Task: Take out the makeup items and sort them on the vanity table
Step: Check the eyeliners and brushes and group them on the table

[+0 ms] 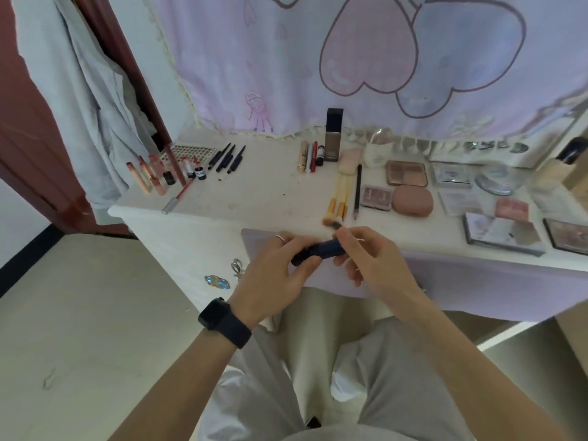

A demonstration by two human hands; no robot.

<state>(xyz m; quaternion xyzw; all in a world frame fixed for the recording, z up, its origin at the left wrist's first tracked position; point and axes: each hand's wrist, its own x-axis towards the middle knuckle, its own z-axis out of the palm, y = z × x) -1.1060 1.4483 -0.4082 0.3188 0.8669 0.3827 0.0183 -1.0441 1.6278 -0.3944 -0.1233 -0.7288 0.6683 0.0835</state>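
Head view: left hand (pixel 273 276) and right hand (pixel 377 265) half-hide dark tube (pixel 321 250).

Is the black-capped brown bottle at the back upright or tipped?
Upright: the brown bottle stands on its base, black cap on top.
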